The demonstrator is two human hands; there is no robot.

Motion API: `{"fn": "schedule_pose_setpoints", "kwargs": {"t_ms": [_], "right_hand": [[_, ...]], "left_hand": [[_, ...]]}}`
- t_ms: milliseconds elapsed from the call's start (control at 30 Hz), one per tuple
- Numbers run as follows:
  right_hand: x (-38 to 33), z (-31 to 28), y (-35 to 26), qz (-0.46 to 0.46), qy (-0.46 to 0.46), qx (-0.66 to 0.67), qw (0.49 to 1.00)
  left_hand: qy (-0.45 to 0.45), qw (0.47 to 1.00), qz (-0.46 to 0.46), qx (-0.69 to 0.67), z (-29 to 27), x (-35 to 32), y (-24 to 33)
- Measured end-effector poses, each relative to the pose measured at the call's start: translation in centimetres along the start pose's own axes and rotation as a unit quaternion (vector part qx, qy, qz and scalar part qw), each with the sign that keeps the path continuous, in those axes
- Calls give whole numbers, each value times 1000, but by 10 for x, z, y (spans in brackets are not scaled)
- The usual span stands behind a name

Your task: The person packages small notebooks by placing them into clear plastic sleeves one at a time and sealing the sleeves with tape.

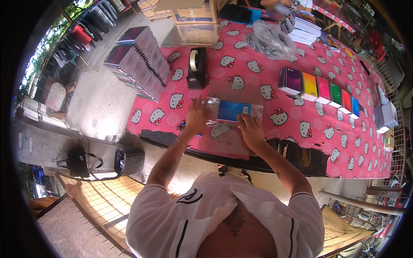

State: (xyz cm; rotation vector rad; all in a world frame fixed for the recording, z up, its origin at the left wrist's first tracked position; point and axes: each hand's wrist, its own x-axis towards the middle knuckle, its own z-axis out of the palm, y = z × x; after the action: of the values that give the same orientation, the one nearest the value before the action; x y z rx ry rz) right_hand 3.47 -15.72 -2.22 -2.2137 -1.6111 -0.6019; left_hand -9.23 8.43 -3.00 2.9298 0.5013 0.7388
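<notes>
A blue spiral notebook [232, 110] lies in a clear plastic sleeve [257, 112] on the table in front of me. My right hand [251, 127] rests on the notebook's near right part, fingers stretched out over the sleeve. At the sleeve's left end is my left hand [197, 117]; its fingers are blurred, and I cannot tell whether they pinch the plastic. Just beyond, a black tape dispenser [197, 79] with a roll of tape stands on the tablecloth. A small dark and blue object [183, 124], partly hidden, lies beside my left hand.
The pink patterned tablecloth [279, 117] is torn along its near edge. Tall stacks of spiral notebooks [148, 64] stand left. A row of coloured notebooks [323, 89] lies right, with crumpled clear plastic [271, 39] beyond. Cardboard boxes [194, 12] and another person [297, 5] are at the far side.
</notes>
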Motion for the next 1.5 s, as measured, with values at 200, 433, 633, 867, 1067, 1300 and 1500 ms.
{"fn": "schedule_pose_setpoints", "kwargs": {"t_ms": [200, 433, 633, 867, 1067, 1300, 1500], "right_hand": [[7, -2, -6, -10, 8, 21, 1000], [5, -6, 1, 13, 0, 39, 999], [-3, -3, 11, 0, 10, 55, 998], [-3, -3, 17, -5, 8, 40, 999], [1, -8, 16, -8, -5, 56, 998], [34, -17, 29, -21, -86, 99, 991], [103, 12, 134, 160, -360, 497, 774]], "left_hand": [[13, 810, -414, -415, -2, 106, -129], [104, 649, -401, -638, 33, 62, -100], [-85, 909, -405, 50, 2, 92, -95], [-138, 924, -171, -314, -27, 54, 71], [-206, 966, -146, -63, -19, 37, 95], [-198, 978, -59, 14, -50, 22, 115], [120, 976, 156, -91, -19, 9, 130]]}}
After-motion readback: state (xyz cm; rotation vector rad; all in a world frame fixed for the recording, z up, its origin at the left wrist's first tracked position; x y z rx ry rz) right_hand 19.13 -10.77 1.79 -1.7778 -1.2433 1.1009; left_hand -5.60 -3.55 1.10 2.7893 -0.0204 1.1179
